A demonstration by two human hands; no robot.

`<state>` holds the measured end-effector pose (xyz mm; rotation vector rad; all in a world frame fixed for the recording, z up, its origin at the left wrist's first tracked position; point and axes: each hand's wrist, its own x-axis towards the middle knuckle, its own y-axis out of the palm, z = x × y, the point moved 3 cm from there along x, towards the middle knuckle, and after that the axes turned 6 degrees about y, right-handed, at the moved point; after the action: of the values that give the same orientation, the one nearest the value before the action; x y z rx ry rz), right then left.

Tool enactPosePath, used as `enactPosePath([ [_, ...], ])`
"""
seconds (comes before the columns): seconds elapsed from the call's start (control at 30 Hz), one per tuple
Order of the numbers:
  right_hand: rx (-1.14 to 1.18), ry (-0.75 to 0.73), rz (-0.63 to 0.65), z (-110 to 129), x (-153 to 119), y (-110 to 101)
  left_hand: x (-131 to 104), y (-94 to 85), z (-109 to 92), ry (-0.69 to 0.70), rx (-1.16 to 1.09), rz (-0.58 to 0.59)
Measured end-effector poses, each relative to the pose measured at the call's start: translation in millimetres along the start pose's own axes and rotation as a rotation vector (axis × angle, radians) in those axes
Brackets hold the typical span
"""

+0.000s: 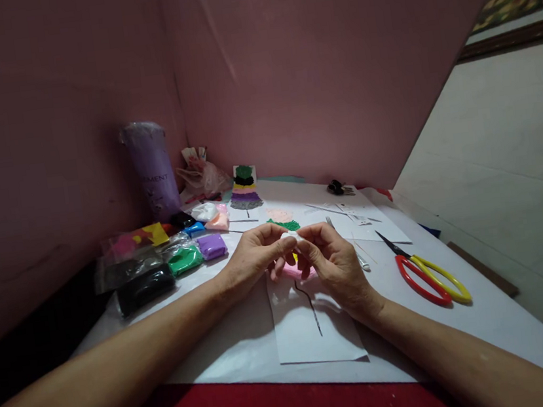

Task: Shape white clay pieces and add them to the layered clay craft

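A small lump of white clay [291, 235] is pinched between my two hands, above a sheet of paper [298, 339]. My left hand [262, 252] grips its left side with thumb and fingers. From the right, my right hand [336, 265] holds the same lump. Under the fingers the paper bears bands of coloured clay, with pink clay [292, 271] and a bit of yellow showing between the hands, and green clay [284, 224] and a pale peach band beyond them. A dark wavy line [312, 307] runs down the paper's lower half. My hands hide part of the bands.
Scissors with red and yellow handles [431, 276] lie at right. Bagged clay packs, including purple [212, 246] and black [146, 289], crowd the left. A purple cylinder [151, 172] stands behind them. A finished-looking striped clay piece [245, 190], tools and a fork lie farther back.
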<state>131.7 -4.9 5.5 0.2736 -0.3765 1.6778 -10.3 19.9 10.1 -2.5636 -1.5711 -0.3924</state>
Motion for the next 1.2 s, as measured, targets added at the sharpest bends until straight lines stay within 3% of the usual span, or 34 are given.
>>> enactPosePath([
  [0.67,-0.01,0.017,-0.011,4.4,-2.9,4.3,1.3,2.9,-2.7,-0.006,0.013,0.041],
  [1.2,-0.036,0.032,0.016,0.9,-3.5,3.8,3.7,1.8,-0.2,0.031,0.057,-0.002],
])
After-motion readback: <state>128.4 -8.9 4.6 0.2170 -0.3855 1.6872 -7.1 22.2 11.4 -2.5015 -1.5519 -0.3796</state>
